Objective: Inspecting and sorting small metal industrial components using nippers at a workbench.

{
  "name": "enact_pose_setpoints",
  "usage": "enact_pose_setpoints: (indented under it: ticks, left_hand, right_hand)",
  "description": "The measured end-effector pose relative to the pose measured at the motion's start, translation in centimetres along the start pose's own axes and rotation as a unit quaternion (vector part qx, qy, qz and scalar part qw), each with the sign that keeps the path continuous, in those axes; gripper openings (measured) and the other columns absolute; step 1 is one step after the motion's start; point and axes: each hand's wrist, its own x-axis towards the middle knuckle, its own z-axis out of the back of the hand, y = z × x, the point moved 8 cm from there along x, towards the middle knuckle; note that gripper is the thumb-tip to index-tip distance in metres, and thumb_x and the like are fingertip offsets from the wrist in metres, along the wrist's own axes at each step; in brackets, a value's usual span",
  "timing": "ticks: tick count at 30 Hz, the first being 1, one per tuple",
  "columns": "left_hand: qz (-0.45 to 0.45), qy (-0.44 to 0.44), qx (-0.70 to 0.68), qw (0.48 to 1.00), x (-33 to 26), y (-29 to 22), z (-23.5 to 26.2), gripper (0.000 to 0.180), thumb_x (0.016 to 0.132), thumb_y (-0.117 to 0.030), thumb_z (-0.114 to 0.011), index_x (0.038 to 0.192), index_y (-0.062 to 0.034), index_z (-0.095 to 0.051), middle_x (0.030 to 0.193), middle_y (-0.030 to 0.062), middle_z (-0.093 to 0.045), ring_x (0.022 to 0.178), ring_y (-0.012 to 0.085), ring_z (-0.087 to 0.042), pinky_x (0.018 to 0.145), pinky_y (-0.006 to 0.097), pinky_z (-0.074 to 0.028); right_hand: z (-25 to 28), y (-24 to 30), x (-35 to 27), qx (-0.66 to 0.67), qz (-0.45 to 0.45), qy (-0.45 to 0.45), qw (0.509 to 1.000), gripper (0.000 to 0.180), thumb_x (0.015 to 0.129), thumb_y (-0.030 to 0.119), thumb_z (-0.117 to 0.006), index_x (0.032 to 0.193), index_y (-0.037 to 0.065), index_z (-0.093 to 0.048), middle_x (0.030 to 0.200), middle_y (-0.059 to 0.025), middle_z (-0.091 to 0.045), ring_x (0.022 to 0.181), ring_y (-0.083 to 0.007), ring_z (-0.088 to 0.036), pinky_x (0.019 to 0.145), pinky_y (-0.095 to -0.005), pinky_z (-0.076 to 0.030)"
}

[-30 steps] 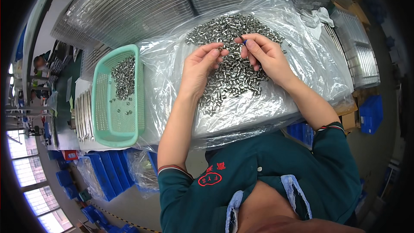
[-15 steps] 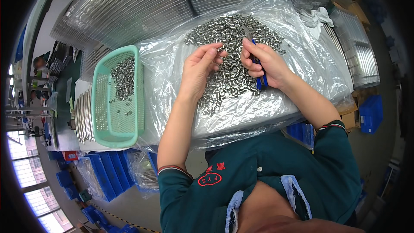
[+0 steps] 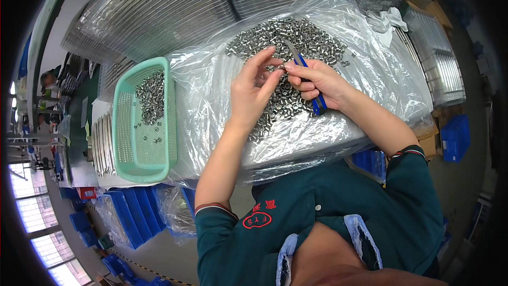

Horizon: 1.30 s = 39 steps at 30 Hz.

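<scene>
Head view: A pile of small metal fittings (image 3: 304,34), short, shiny and ring-like or cylindrical, lies on crinkled clear plastic sheeting (image 3: 386,74). Over the pile's middle, the right hand (image 3: 325,85) has its fingers closed around a blue-handled tool (image 3: 317,105) with a slim, curved grey metal end pointing away from the wearer. The left hand (image 3: 248,92), at the pile's left side, has thumb and forefinger parted; its remaining fingers are curled near the right fingertips. Left of the pile, a pale green perforated plastic basket (image 3: 172,127) contains more fittings. Beyond the pile, ribbed transparent sheets (image 3: 159,16) are stacked.

Obscured: the tool's midsection, covered by the right fingers; the pile's centre, behind both hands. Whether a fitting sits between the fingertips cannot be determined.
</scene>
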Motion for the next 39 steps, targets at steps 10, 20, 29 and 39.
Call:
enact_pose_setpoints:
  ticks: [10, 20, 29, 39]
  left_hand:
    - [-0.016, 0.03, 0.062, 0.998, 0.0, 0.0, -0.3, 0.022, 0.076, -0.002, -0.064, 0.097, -0.0031, -0.059, 0.093, 0.0051, -0.059, 0.071, 0.0075, -0.055, 0.06, 0.019, -0.044]
    - [-0.054, 0.027, 0.08, 0.995, 0.0, -0.4, -0.6, 0.017, 0.076, -0.004, -0.064, 0.092, -0.0047, -0.061, 0.093, 0.0058, -0.057, 0.067, 0.0103, -0.054, 0.055, 0.021, -0.045]
    - [-0.047, 0.027, 0.086, 0.995, 0.0, -0.4, -0.7, 0.019, 0.075, -0.007, -0.065, 0.093, -0.0053, -0.06, 0.093, 0.0062, -0.057, 0.065, 0.0112, -0.055, 0.053, 0.022, -0.044]
    - [-0.011, 0.016, 0.019, 1.0, 0.0, 0.4, -0.3, 0.015, 0.079, -0.004, -0.061, 0.094, -0.0026, -0.06, 0.094, 0.0059, -0.056, 0.071, 0.0089, -0.053, 0.061, 0.02, -0.044]
  right_hand:
    - [-0.2, 0.2, -0.1, -0.011, 0.0, -0.004, 1.0, 0.017, 0.085, 0.024, -0.057, 0.079, 0.009, -0.049, 0.065, 0.0054, -0.047, 0.045, 0.0036, -0.034, 0.034, -0.0104, -0.025]
    - [-0.4, 0.3, -0.2, -0.019, 0.01, 0.015, 1.0, 0.02, 0.085, 0.026, -0.058, 0.078, 0.009, -0.05, 0.066, 0.0051, -0.047, 0.046, 0.0039, -0.034, 0.034, -0.0103, -0.024]
    - [-0.2, -0.3, 0.1, 0.044, -0.02, 0.028, 0.998, 0.018, 0.087, 0.024, -0.055, 0.08, 0.008, -0.052, 0.066, 0.0053, -0.048, 0.045, 0.0035, -0.034, 0.034, -0.0104, -0.026]
    - [-0.2, -0.2, 0.1, 0.057, -0.017, 0.023, 0.998, 0.016, 0.087, 0.023, -0.056, 0.083, 0.009, -0.048, 0.066, 0.0048, -0.047, 0.045, 0.0033, -0.034, 0.034, -0.0106, -0.026]
